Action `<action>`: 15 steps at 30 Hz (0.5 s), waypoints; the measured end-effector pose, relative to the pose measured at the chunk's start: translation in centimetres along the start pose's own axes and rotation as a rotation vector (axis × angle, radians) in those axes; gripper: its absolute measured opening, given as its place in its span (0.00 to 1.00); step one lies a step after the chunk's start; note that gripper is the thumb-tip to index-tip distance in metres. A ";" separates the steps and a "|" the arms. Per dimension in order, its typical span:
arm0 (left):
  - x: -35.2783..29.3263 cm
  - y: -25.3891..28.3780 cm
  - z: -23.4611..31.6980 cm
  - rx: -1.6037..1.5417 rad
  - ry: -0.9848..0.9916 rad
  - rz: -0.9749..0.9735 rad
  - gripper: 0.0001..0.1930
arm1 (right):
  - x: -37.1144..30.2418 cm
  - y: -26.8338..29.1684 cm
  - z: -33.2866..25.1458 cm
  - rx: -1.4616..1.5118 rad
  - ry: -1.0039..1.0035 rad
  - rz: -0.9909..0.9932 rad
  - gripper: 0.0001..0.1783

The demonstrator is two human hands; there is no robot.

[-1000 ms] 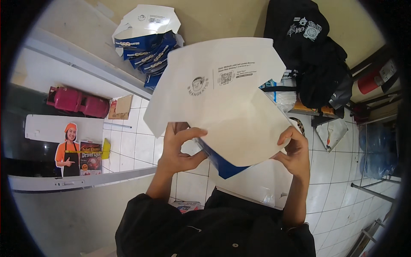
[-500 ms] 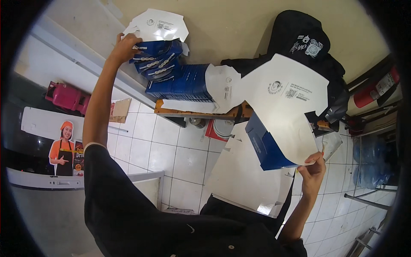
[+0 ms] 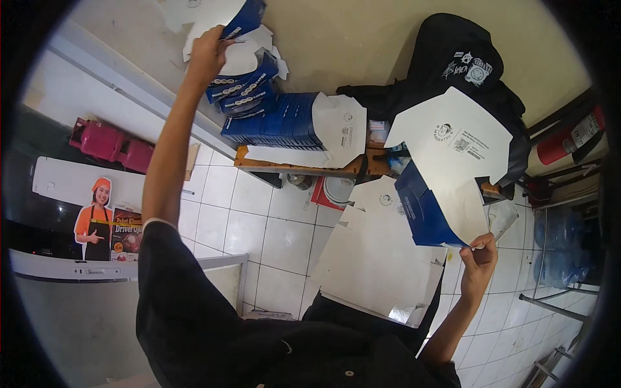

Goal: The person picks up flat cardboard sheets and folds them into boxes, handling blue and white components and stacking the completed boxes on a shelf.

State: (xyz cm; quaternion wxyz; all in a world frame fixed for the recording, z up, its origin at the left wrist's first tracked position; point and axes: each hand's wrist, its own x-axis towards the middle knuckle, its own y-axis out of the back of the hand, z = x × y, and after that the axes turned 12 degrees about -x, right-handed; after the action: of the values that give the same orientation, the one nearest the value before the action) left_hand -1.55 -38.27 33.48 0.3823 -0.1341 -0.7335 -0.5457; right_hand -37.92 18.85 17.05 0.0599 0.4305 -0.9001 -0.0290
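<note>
At the far left, my left hand (image 3: 210, 53) pinches the edge of a blue-and-white paper food box (image 3: 246, 18), which is partly cut off by the top of the picture. Below it are more folded boxes (image 3: 249, 90) in a loose, leaning pile. To the right, my right hand (image 3: 479, 260) grips the lower corner of another paper food box (image 3: 417, 204), its blue side wall folded up and its white printed lid flap (image 3: 453, 132) standing open. Flat white cardboard blanks (image 3: 375, 258) lie across my lap under that box.
A tight row of nested blue boxes (image 3: 278, 123) sits on a wooden bench (image 3: 304, 165) against the wall. Behind the right box is a black bag (image 3: 446, 52). A fire extinguisher (image 3: 559, 142) and blue water bottles (image 3: 559, 246) stand at right, a pink gas cylinder (image 3: 110, 145) at left.
My left hand has moved up and right, lifting a box off the leaning pile. My right hand and its box have shifted slightly right, uncovering more of the blanks on my lap.
</note>
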 end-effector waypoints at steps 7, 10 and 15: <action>-2.7 -6.5 -0.8 0.212 0.342 -0.240 0.19 | -0.4 -0.6 -1.5 -0.020 -0.015 0.005 0.20; -3.2 -7.4 -0.5 0.172 0.431 -0.280 0.20 | -0.4 -0.8 -2.0 -0.026 -0.041 0.027 0.19; -3.4 -6.6 1.1 0.185 0.440 -0.236 0.27 | 0.3 -1.1 -2.1 0.030 -0.054 -0.031 0.21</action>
State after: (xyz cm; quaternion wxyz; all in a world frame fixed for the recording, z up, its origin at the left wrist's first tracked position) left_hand -3.78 -38.96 26.36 0.4769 0.1100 -0.6901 -0.5331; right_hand -37.00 17.97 19.05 0.0286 0.4445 -0.8949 -0.0281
